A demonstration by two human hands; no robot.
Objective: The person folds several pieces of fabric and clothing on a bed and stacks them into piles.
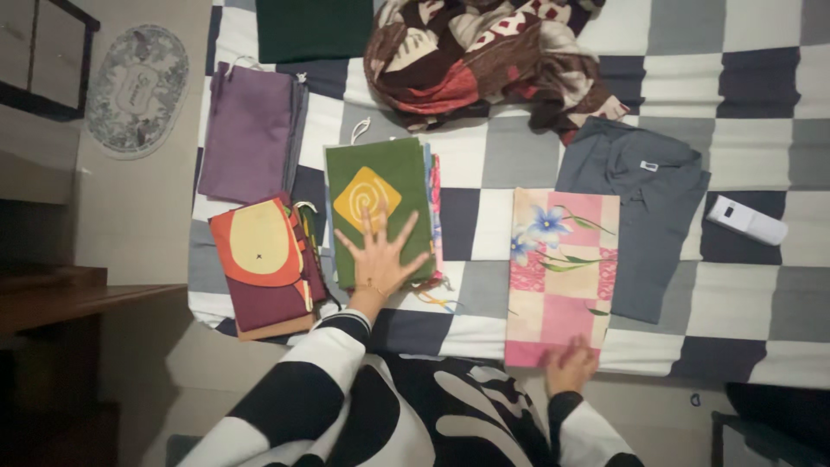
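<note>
My left hand (379, 256) lies flat with fingers spread on a green cloth bag (377, 207) that bears a yellow diamond with a spiral. That bag tops a small stack of cloth bags. My right hand (570, 366) rests at the near edge of a pink floral patchwork cloth (560, 272) spread flat on the bed, its fingers over the cloth's lower edge. Both sleeves are black and white.
The bed has a grey, white and navy checked cover (484, 164). On it lie a red-orange bag stack (264, 264), purple bags (251, 134), a dark green cloth (313, 28), a crumpled patterned blanket (484, 56), a folded grey shirt (640, 207) and a white remote (746, 220).
</note>
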